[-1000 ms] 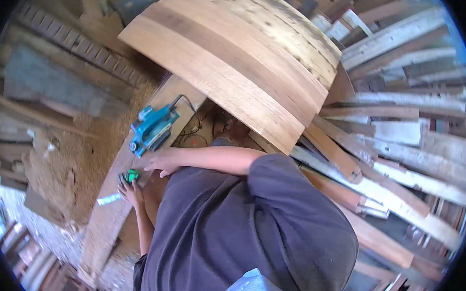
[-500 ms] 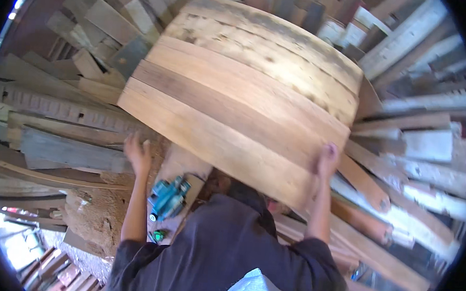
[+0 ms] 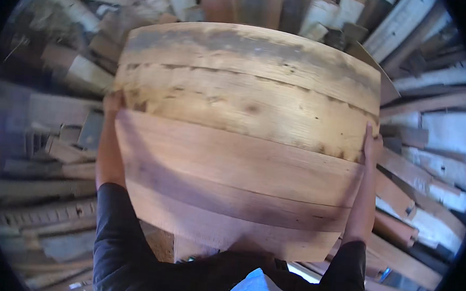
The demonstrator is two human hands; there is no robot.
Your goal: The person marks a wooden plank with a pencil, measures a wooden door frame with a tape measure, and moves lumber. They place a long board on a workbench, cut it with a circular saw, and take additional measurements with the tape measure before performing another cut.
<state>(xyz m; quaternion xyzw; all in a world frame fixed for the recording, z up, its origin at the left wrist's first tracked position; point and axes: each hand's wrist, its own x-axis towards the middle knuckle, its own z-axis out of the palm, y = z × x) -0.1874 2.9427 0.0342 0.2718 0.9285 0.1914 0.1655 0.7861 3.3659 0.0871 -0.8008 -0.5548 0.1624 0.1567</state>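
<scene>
A wide wooden panel (image 3: 242, 162) made of several planks joined edge to edge spans the middle of the head view. Its far planks are pale with dark grey stains and knots, while the near ones are smoother and reddish brown. My left hand (image 3: 113, 103) is closed on its left edge, with the fingers partly hidden and blurred. On the opposite edge my right hand (image 3: 372, 145) grips the panel, fingers along the side. Most of the bench (image 3: 197, 248) beneath is covered by the panel.
Stacked boards and offcuts surround me: pale planks (image 3: 436, 134) on the right, more timber (image 3: 58, 215) on the left, upright pieces (image 3: 262, 8) at the back. A thin brown sheet (image 3: 383, 82) stands just behind the panel's far right corner.
My left hand, earlier empty beside the panel, now holds its left edge. The panel has levelled and come nearer, covering the teal power tool. My right hand sits farther up its edge.
</scene>
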